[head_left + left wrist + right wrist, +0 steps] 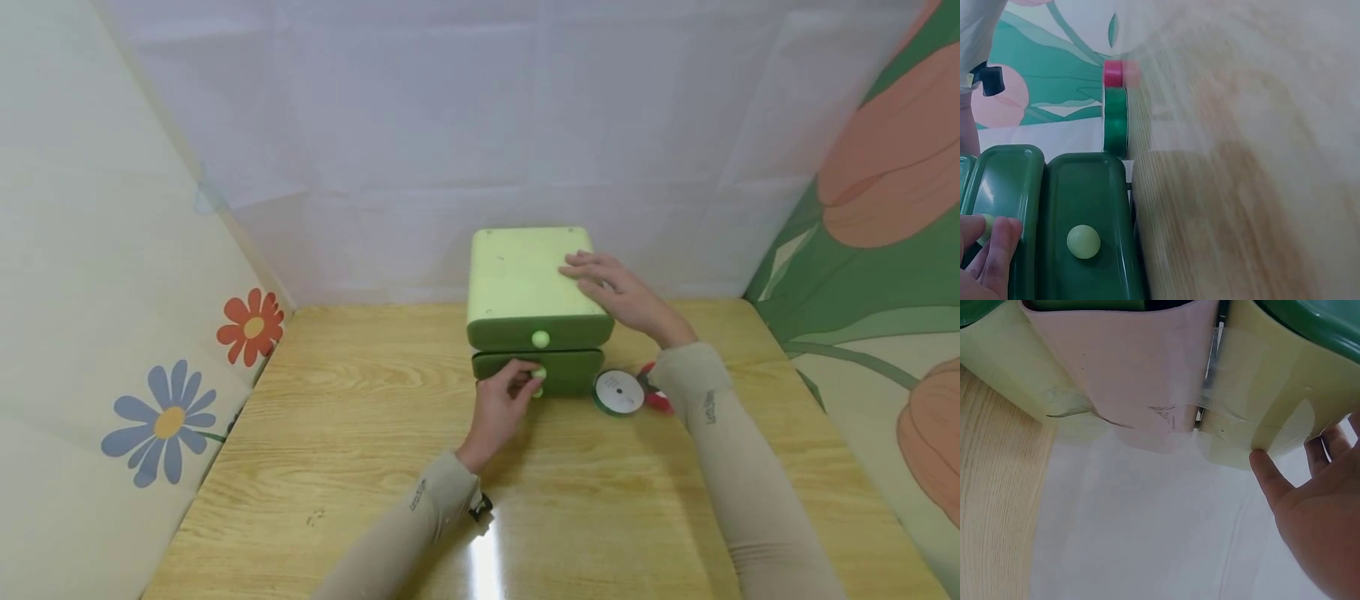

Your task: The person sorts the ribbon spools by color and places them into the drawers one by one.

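Observation:
A small light-green cabinet [528,271] with dark green drawer fronts stands on the table, three sections high in the wrist views. Between my left thumb and fingers is the pale round knob of the middle drawer [1010,194]; my left hand [498,404] pinches it from the front. That drawer sits slightly out, with a dark gap along the pink middle section [1122,362] in the right wrist view. Below it the bottom drawer [1085,194] shows its own knob [1084,242]. My right hand [626,292] rests on the cabinet's top right edge, fingers spread.
Right of the cabinet, a spool of green ribbon [619,392] with a white label lies on the wooden table [360,433]. Beside it is a red item [660,402], partly hidden by the right sleeve. A white sheet [420,150] hangs close behind; flower-printed panels flank both sides.

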The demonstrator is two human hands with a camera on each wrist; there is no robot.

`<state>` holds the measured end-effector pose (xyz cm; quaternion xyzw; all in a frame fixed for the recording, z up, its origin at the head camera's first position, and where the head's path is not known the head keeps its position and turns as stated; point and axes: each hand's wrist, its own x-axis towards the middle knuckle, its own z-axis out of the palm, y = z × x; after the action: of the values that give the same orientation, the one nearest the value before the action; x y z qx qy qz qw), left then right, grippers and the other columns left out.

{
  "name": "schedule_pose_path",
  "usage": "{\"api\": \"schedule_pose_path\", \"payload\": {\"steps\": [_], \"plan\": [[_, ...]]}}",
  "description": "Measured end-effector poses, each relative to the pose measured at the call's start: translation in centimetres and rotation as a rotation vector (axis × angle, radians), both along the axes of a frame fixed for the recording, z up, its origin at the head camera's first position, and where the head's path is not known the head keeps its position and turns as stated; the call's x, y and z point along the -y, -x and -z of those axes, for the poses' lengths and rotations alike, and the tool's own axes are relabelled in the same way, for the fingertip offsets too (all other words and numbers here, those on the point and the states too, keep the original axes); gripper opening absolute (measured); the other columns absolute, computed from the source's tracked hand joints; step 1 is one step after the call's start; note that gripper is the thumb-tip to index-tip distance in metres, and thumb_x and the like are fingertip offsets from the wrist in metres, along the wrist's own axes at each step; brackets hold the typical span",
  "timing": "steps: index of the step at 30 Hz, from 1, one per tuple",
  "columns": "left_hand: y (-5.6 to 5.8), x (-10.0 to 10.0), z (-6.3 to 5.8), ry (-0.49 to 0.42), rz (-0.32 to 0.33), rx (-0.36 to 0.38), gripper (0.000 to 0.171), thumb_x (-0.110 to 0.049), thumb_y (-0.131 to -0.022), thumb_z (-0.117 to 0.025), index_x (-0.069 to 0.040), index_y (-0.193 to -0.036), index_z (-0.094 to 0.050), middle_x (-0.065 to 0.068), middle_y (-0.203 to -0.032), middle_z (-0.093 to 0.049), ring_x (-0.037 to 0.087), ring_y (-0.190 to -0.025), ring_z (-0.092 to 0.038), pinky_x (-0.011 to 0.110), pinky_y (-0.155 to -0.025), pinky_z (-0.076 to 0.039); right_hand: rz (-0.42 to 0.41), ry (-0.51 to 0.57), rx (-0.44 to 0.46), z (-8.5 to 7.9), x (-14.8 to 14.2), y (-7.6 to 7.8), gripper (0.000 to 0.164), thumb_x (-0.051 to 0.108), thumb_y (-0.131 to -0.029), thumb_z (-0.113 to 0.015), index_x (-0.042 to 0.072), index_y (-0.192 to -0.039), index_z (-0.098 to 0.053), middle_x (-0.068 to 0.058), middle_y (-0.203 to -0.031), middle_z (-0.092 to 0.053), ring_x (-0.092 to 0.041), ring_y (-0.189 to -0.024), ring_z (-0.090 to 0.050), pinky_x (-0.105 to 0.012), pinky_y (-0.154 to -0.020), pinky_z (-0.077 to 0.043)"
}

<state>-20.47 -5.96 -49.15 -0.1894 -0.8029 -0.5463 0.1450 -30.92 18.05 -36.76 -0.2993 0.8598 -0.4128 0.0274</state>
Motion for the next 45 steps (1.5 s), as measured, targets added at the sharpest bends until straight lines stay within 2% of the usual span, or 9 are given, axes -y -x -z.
{"api": "schedule_pose_path", "payload": {"steps": [8, 29, 45], "plan": [[-1.1, 0.1, 0.0, 0.017, 0.018, -0.02, 0.014, -0.011, -0.098, -0.072, -0.007, -0.111, -0.072, 0.009, -0.096, -0.079, 0.016, -0.084, -0.075, 0.022, -0.077, -0.063, -0.003, 0.001, 0.0, 0.3, 0.0, 0.2, 0.043, 0.032, -0.112, -0.044, 0.019, -0.153, -0.051, -0.003, -0.169, -0.031, -0.027, -0.16, -0.016, -0.066, -0.127, -0.013], [-4.0, 0.4, 0.3, -0.025, 0.048, 0.036, 0.013, -0.011, -0.096, -0.075, -0.011, -0.109, -0.074, 0.005, -0.101, -0.079, 0.014, -0.089, -0.075, 0.025, -0.079, -0.064, 0.001, 0.007, -0.003, 0.3, 0.1, 0.2, 0.043, 0.033, -0.112, -0.045, 0.02, -0.153, -0.052, 0.0, -0.169, -0.032, -0.025, -0.16, -0.017, -0.064, -0.128, -0.014], [-6.4, 0.6, 0.3, -0.005, 0.059, -0.022, 0.015, -0.011, -0.095, -0.076, -0.011, -0.109, -0.074, 0.003, -0.1, -0.078, 0.012, -0.086, -0.074, 0.025, -0.076, -0.063, -0.005, 0.016, 0.014, 0.2, 0.1, 0.2, 0.043, 0.034, -0.112, -0.045, 0.021, -0.153, -0.051, 0.001, -0.169, -0.031, -0.025, -0.16, -0.016, -0.065, -0.128, -0.013]]}}
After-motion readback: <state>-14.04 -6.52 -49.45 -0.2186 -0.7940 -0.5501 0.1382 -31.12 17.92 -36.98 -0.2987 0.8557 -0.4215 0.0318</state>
